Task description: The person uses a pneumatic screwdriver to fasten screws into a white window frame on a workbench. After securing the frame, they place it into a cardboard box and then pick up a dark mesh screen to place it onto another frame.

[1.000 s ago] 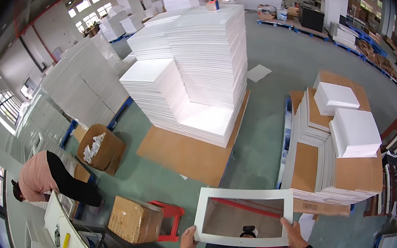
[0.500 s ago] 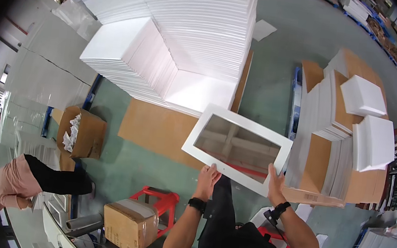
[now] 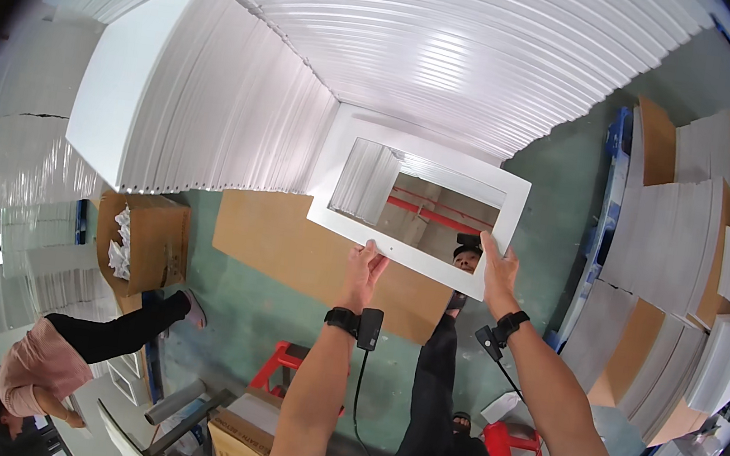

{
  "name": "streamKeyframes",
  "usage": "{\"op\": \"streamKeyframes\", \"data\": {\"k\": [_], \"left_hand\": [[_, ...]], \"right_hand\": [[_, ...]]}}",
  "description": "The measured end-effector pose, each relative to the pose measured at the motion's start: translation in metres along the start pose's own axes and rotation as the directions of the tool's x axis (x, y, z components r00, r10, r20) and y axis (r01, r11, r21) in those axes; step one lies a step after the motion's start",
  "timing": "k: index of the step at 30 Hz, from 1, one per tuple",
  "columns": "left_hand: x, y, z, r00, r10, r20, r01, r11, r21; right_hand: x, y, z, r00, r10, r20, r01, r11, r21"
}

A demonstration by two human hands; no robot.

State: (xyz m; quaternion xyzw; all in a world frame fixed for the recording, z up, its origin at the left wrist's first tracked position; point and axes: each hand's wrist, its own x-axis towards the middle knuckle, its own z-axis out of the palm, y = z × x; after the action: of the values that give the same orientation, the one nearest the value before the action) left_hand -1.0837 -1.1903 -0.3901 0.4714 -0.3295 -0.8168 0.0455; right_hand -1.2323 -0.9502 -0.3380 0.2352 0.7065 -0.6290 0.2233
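A rectangular mirror (image 3: pixel 427 204) in a wide white frame is held out flat in front of me, its glass reflecting a red pipe and white layers. My left hand (image 3: pixel 364 273) grips the near edge of the frame, left of its middle. Around the right end of the frame my right hand (image 3: pixel 498 272) is closed, thumb on top. The mirror's far side overlaps the recess between a lower stack of white-edged panels (image 3: pixel 225 101) and a much taller stack (image 3: pixel 441 55); I cannot tell whether it touches either. Black straps with small devices are on both wrists.
Brown cardboard (image 3: pixel 272 244) lies under the stacks. More stacked panels (image 3: pixel 666 228) stand on the right. A carton of white scraps (image 3: pixel 149 243), a bending person (image 3: pixel 48 362), red stools (image 3: pixel 511 451) and a taped carton (image 3: pixel 244 436) are nearby.
I have come closer to the white stacks, which now look larger. Both hands have carried the mirror forward, over the near side of the recess. The other person's legs have shifted.
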Motion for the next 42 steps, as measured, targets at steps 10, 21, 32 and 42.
{"op": "streamKeyframes", "data": {"k": [10,21,32,42], "left_hand": [[0.053,0.026,0.015,0.989,0.025,-0.144,-0.018,0.999,0.050],[0.070,0.018,0.047,0.939,0.069,-0.336,-0.008,0.984,0.177],[0.100,0.039,0.010,0.989,-0.143,0.042,0.144,0.989,-0.014],[0.040,-0.011,0.053,0.929,0.341,0.144,-0.346,0.661,0.665]], "right_hand": [[0.062,0.033,0.045,0.999,-0.053,0.010,0.053,0.994,-0.100],[0.085,0.019,0.025,0.935,-0.135,0.327,0.341,0.588,-0.733],[0.053,-0.001,-0.001,0.921,-0.012,0.390,0.305,0.645,-0.701],[-0.051,0.002,-0.220,0.960,-0.198,0.197,0.278,0.730,-0.624]]}}
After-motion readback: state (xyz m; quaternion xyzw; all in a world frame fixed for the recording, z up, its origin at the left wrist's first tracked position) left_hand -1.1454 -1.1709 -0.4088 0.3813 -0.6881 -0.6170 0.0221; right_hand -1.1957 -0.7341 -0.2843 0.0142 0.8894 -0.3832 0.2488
